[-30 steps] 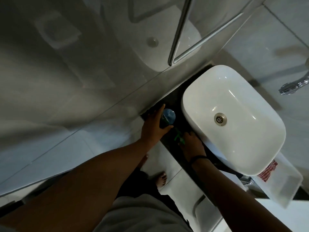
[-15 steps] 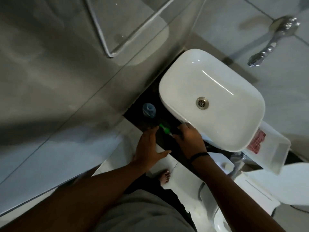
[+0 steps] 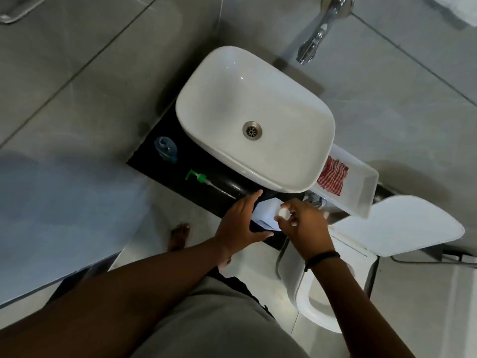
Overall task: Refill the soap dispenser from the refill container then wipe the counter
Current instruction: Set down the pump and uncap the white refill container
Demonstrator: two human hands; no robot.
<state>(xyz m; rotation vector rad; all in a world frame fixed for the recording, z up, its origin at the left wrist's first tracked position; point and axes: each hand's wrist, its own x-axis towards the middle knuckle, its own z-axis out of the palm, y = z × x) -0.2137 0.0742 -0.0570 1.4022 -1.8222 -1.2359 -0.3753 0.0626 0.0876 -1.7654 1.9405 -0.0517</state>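
Observation:
A clear bluish soap dispenser bottle [image 3: 165, 149] stands open-topped on the black counter [image 3: 144, 161], left of the basin. Its green pump head [image 3: 200, 177] lies on the counter with its tube pointing right. At the counter's front edge sits a white refill container [image 3: 265, 212]. My left hand [image 3: 241, 223] wraps around the container's left side. My right hand [image 3: 302, 224] pinches the container's white cap [image 3: 284, 212] with its fingertips. Most of the container is hidden by both hands.
A white basin [image 3: 258, 104] sits on the counter, with a chrome tap [image 3: 315, 40] on the wall behind. To its right a clear tray [image 3: 361, 187] holds a red checked cloth [image 3: 333, 175]. A toilet with raised lid [image 3: 402, 226] stands below right.
My hands left the dispenser and the green pump, which now lies on the counter, and moved right to the white refill container. The camera view shifted right.

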